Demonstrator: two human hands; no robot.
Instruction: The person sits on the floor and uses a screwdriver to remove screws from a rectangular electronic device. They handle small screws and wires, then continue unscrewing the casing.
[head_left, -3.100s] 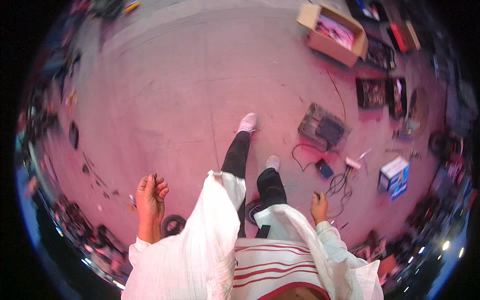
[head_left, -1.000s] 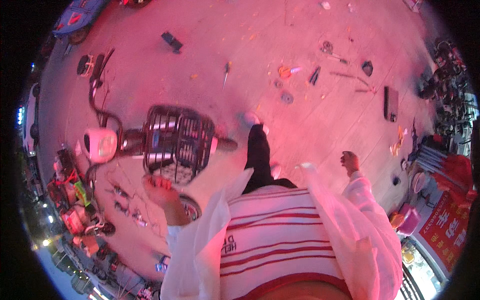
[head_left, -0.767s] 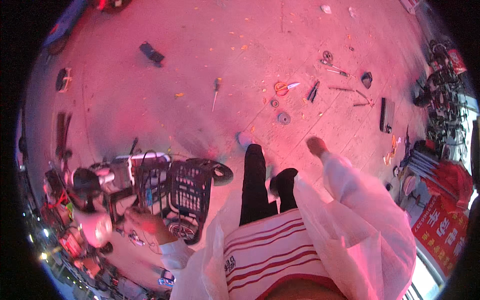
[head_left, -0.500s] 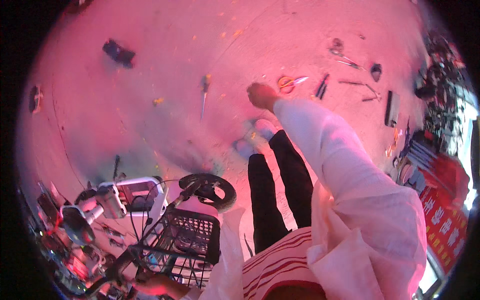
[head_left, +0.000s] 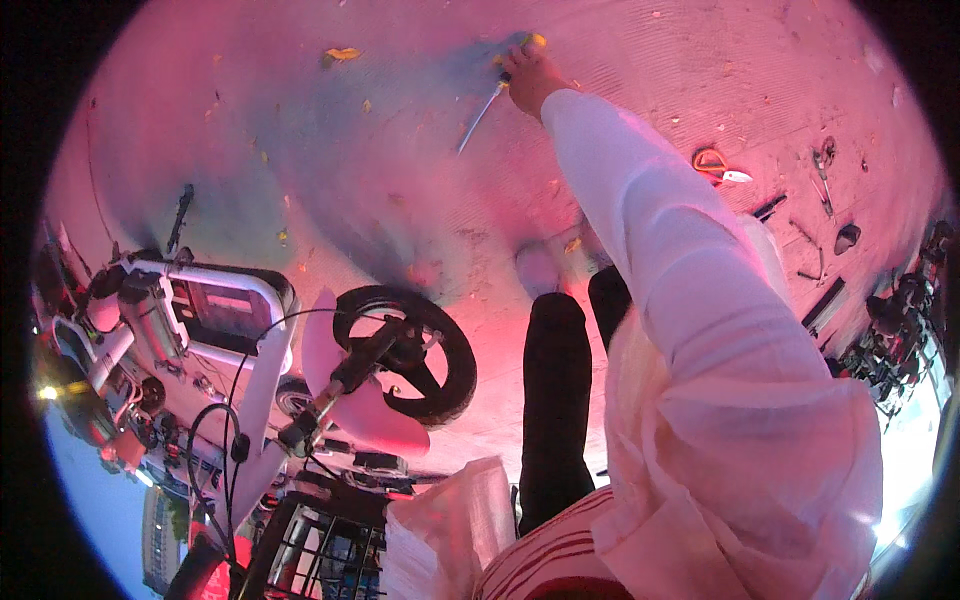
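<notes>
At upper centre, the right hand [head_left: 532, 78] partly hides a screwdriver [head_left: 482, 119], its closure on the handle indeterminable, while the left hand is out of view and the lower edge crops a black basket [head_left: 345, 498].

Screwdriver [head_left: 490, 105], yellow-and-dark handle [head_left: 538, 41] partly hidden by right-hand fingers [head_left: 516, 66], slim pale shaft [head_left: 476, 126], aslant near floor [head_left: 620, 60]

Right hand [head_left: 530, 78] at a long-shafted screwdriver [head_left: 485, 113]
</notes>
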